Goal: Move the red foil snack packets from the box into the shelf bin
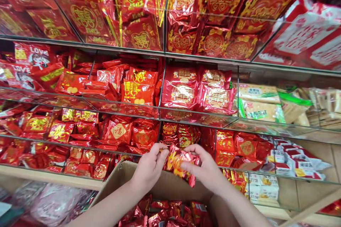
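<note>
Both hands are raised in front of a tiered glass display of sweets. My left hand [149,167] and my right hand [205,169] are closed together on a bunch of shiny red and gold candy packets [178,161], held just before the lower glass bins. Below my wrists stands an open cardboard box [125,177] with several more red foil packets [165,214] inside.
Glass bins [160,111] in stepped rows hold red and gold wrapped sweets. Pale biscuit packs [259,104] lie at the right, white and red packets [295,161] below them. A clear plastic bag [55,202] lies at the lower left. A wooden shelf edge [48,177] runs under the bins.
</note>
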Tool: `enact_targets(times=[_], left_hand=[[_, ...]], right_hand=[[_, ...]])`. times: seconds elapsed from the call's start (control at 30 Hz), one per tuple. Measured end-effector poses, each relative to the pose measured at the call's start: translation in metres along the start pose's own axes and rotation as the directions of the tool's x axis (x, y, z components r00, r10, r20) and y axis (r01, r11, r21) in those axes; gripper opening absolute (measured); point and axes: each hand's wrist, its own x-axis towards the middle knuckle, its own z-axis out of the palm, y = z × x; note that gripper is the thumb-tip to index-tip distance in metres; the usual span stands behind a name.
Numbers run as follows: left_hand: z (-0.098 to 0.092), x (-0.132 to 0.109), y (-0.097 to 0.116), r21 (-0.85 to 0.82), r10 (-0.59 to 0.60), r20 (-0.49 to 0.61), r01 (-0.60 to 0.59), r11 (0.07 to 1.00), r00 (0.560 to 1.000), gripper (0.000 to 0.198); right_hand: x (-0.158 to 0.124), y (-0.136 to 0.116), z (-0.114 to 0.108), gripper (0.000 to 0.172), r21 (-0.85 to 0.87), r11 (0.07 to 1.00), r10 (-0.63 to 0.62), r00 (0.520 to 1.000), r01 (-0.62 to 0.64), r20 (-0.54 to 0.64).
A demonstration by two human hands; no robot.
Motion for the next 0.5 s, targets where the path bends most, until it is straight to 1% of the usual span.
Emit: enact_targets(times=[0.07, 0.1, 0.13, 0.17, 0.23, 0.33, 0.43, 0.5], left_hand=[[-0.015, 0.000, -0.012, 0.076, 0.005, 0.046, -0.008, 0.997, 0.999, 0.026], [-0.021, -0.001, -0.020, 0.115, 0.012, 0.080, -0.021, 0.993, 0.997, 0.029], [-0.025, -0.002, -0.028, 0.151, 0.015, 0.114, -0.033, 0.988, 0.993, 0.031], [-0.028, -0.003, -0.036, 0.182, 0.020, 0.148, -0.047, 0.982, 0.989, 0.033], [-0.027, -0.006, -0.050, 0.219, 0.025, 0.201, -0.070, 0.973, 0.979, 0.034], [-0.020, -0.008, -0.064, 0.209, -0.006, 0.234, -0.044, 0.977, 0.972, 0.034], [-0.015, -0.008, -0.071, 0.180, -0.030, 0.271, -0.020, 0.983, 0.962, 0.033], [-0.014, -0.008, -0.074, 0.177, -0.021, 0.277, -0.030, 0.984, 0.961, 0.033]], right_hand=[[0.021, 0.005, -0.012, 0.034, -0.011, 1.000, 0.003, 0.992, -0.005, -0.126], [0.033, 0.009, -0.017, 0.035, -0.027, 1.000, -0.003, 0.981, -0.003, -0.195], [0.047, 0.013, -0.021, 0.037, -0.066, 0.998, -0.031, 0.968, 0.015, -0.248], [0.060, 0.018, -0.022, 0.036, -0.135, 0.990, -0.082, 0.963, 0.048, -0.258], [0.086, 0.026, -0.018, 0.034, -0.310, 0.946, -0.163, 0.964, 0.092, -0.212], [0.115, 0.035, -0.001, 0.032, -0.532, 0.836, -0.226, 0.968, 0.134, -0.111], [0.127, 0.043, 0.016, 0.029, -0.674, 0.721, -0.296, 0.951, 0.162, -0.088], [0.127, 0.050, 0.021, 0.029, -0.725, 0.662, -0.370, 0.923, 0.187, -0.100]])
